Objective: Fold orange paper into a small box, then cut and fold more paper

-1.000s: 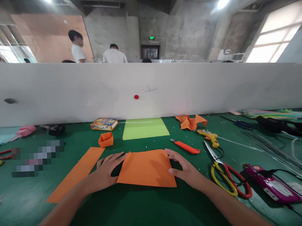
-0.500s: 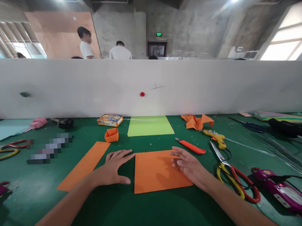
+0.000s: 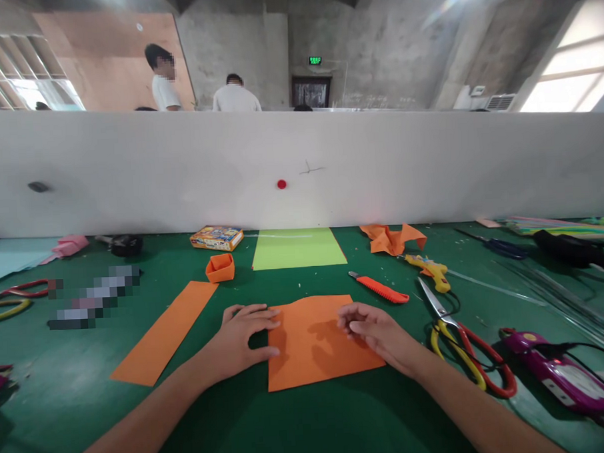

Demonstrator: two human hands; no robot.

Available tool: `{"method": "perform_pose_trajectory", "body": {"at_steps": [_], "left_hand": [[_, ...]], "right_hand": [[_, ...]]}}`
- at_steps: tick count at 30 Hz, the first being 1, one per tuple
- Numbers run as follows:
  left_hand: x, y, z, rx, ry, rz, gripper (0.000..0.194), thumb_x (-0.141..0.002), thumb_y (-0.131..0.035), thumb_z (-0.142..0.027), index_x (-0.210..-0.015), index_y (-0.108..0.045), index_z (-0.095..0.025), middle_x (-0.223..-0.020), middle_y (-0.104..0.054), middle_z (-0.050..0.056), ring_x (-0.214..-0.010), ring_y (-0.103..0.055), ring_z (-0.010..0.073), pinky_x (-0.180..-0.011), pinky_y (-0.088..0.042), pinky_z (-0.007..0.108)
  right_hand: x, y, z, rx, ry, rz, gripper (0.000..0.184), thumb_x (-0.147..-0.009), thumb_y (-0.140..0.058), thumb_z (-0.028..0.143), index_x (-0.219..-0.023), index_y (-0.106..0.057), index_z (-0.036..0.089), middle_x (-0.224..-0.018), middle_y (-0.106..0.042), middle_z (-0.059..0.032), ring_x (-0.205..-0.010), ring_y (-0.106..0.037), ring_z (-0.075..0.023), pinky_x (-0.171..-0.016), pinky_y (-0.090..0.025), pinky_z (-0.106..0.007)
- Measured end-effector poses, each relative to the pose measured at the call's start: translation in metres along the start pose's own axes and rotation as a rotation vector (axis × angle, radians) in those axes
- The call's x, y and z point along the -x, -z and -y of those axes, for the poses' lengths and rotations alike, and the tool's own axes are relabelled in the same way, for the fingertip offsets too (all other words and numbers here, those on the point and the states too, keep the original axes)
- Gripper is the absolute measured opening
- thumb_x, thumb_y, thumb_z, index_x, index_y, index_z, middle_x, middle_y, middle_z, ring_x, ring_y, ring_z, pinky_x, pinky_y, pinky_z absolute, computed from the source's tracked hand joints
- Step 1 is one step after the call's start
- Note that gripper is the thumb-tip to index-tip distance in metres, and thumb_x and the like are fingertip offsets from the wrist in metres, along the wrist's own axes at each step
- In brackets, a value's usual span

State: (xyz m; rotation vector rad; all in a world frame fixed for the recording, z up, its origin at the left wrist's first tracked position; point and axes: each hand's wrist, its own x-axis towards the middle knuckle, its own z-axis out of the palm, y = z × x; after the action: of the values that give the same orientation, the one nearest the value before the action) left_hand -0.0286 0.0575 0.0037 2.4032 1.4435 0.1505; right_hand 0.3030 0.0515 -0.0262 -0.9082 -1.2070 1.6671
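Scissors with red and yellow handles (image 3: 13, 313) lie on the green table (image 3: 315, 426), well to the left of the left hand; nearer to this hand is a long orange strip (image 3: 166, 332), flat and slanted, and beyond the fingers stands a small folded orange piece (image 3: 220, 273), with a printed box (image 3: 217, 239) behind it.

Left hand (image 3: 232, 343) is spread, with thumb apart from the fingers, and its fingertips are at the left edge of the orange sheet (image 3: 312, 359); this sheet lies on the table between the two hands, its far edge a little raised in an arch. Right hand (image 3: 381, 333) is apart from the left one, with fingers curled over the right part of the sheet; if they press it or pinch it, I cannot tell.

Beyond the sheet lies a yellow-green sheet (image 3: 299, 250); beyond the right hand is a red cutter (image 3: 382, 290); to the right of this hand are a yellow glue gun (image 3: 435, 275) and large scissors (image 3: 451, 323).

I judge the step in hand as placing or adjusting the sheet by its sides; a next adjustment would call for light, even contact from both hands, so that the paper does not bend more.
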Motion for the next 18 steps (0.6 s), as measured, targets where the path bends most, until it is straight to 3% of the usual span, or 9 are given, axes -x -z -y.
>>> {"method": "perform_pose_trajectory", "body": {"at_steps": [4, 11, 18], "left_hand": [[0.002, -0.009, -0.012, -0.039, -0.012, -0.050, 0.076, -0.085, -0.065, -0.070, -0.149, -0.052, -0.033, -0.157, -0.049, 0.006, -0.148, -0.036, 0.0397, -0.120, -0.015, 0.063], [0.006, -0.011, -0.025, -0.045, 0.032, -0.039, 0.067, -0.085, -0.070, -0.054, -0.146, -0.056, -0.033, -0.158, -0.047, 0.004, -0.148, -0.036, 0.0405, -0.117, -0.024, 0.064], [0.005, -0.006, -0.028, -0.033, 0.071, -0.029, 0.077, -0.083, -0.073, -0.049, -0.153, -0.046, -0.032, -0.154, -0.052, 0.010, -0.148, -0.037, 0.0416, -0.118, -0.009, 0.072]], "right_hand": [[0.000, -0.002, 0.002, 0.085, -0.020, 0.025, 0.033, -0.072, -0.084, 0.044, -0.095, -0.078, 0.022, -0.091, -0.069, -0.0044, -0.081, -0.056, -0.0174, -0.078, -0.041, -0.032], [0.000, 0.000, 0.001, 0.134, -0.014, 0.032, 0.033, -0.073, -0.083, 0.047, -0.094, -0.078, 0.022, -0.087, -0.070, -0.0034, -0.075, -0.055, -0.0166, -0.072, -0.039, -0.031], [-0.004, 0.009, -0.007, 0.249, 0.082, -0.057, 0.028, -0.080, -0.073, 0.046, -0.092, -0.076, 0.020, -0.086, -0.070, -0.0045, -0.076, -0.059, -0.0187, -0.074, -0.044, -0.034]]}}
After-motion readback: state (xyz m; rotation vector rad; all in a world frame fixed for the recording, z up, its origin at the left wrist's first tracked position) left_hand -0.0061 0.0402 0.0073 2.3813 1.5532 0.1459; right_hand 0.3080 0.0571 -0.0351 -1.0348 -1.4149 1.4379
